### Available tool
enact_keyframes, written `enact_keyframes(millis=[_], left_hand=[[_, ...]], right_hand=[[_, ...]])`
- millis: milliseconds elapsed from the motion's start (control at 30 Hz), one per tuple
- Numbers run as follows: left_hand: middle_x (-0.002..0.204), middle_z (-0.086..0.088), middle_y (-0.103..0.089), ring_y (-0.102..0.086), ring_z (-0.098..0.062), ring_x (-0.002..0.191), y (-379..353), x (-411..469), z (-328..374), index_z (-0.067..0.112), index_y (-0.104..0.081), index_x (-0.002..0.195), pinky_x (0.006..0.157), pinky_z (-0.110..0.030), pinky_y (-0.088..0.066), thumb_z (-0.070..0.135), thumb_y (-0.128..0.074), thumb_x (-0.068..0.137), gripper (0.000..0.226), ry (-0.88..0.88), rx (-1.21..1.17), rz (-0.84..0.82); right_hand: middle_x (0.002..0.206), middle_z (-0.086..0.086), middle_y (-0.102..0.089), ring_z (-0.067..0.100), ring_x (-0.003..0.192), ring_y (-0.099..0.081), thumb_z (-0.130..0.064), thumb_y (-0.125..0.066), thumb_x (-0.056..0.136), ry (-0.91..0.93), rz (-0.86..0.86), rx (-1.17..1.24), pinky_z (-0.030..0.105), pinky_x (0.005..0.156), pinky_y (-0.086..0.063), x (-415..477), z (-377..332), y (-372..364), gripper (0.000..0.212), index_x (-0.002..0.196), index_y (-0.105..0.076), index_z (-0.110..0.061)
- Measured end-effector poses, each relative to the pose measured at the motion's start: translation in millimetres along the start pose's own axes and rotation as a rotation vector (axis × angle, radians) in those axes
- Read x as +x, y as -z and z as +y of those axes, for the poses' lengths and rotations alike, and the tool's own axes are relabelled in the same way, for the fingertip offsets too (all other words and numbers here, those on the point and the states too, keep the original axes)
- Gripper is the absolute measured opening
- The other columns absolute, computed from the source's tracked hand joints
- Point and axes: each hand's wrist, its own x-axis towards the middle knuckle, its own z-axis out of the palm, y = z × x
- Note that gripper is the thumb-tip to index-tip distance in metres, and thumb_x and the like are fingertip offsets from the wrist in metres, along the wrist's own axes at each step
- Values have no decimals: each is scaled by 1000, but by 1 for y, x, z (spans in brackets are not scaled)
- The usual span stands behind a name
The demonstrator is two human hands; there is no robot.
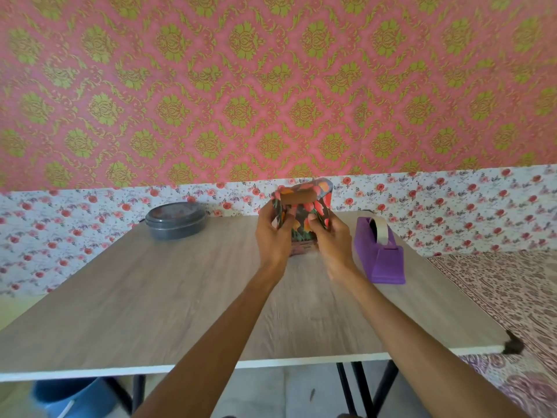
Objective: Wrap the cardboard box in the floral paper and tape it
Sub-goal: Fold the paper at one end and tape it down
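A small cardboard box (299, 198) stands upright near the far middle of the wooden table (150, 297), wrapped in dark floral paper (304, 218) with its brown top end still showing. My left hand (272, 233) grips the paper at the box's left side, thumb on the front. My right hand (331, 239) grips the right side, thumb pressed on the front paper. Loose paper flaps stand up around the top end.
A purple tape dispenser (382, 251) with a white roll sits just right of my right hand. A round dark lidded container (175, 220) stands at the far left. A blue bucket (66, 396) is under the table. The wall rises right behind the table.
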Motion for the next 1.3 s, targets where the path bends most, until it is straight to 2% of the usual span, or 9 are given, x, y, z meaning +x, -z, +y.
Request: enact_keyframes(millis=[100,233,367,533,667,900,1133,1233,1300], left_hand=[[118,-4,-66,-63,-20,108,3,4,-5,26,-63,122,84,-30,-54,33,-65,92,32,32,25,-43],[113,8,-69,-66,-8,101,4,1,1,30,-55,130,74,-17,-50,26,-60,96,35,79,41,-141],[109,14,-67,-63,-11,105,14,17,14,39,-44,131,82,-37,-52,34,-57,97,36,242,120,-303],[123,5,-63,-62,-18,109,25,24,28,35,-40,138,71,-45,-60,41,-51,100,40,413,108,-512],[128,-2,-62,-64,-20,107,22,21,27,28,-44,138,69,-44,-61,34,-55,99,41,408,34,-463],[119,0,-66,-66,-20,101,10,18,23,27,-52,129,53,-34,-58,33,-60,97,33,362,32,-324],[118,0,-66,-64,-25,109,3,25,23,31,-53,128,69,-53,-61,30,-61,97,33,366,32,-247],[112,6,-68,-64,-19,106,-4,22,18,36,-55,121,75,-53,-60,31,-62,96,27,333,61,-223],[112,6,-68,-65,-19,106,-7,17,17,35,-55,122,69,-47,-62,31,-63,95,27,321,54,-221]], right_hand=[[78,-8,-72,23,87,-70,-43,-65,90,-17,-31,-55,56,82,-54,3,2,2,8,85,-69,-40],[72,-11,-69,28,88,-69,-38,-65,93,-49,-15,-7,55,80,-55,1,4,2,14,80,-71,-41],[71,-10,-69,23,82,-67,-31,-66,93,-79,6,28,44,72,-51,1,5,5,18,77,-71,-36],[71,-11,-73,8,77,-70,-28,-68,92,-94,38,38,35,73,-54,2,2,5,9,84,-72,-26],[63,-13,-71,-3,62,-66,-31,-74,88,-109,119,13,27,71,-51,6,-6,1,13,76,-71,-26],[62,-12,-72,8,69,-70,-39,-75,85,-122,168,-108,35,77,-56,11,-14,3,26,64,-69,-24],[102,-15,-69,-2,98,-64,-49,-63,91,-66,-353,-171,21,81,-48,10,-35,46,34,115,-62,-26],[105,-5,-71,8,99,-68,-24,-53,102,22,-105,-220,31,85,-56,16,-26,80,19,112,-66,-16],[95,3,-73,20,88,-69,-8,-52,97,44,103,-572,27,65,-51,26,-15,105,19,95,-70,-9]])
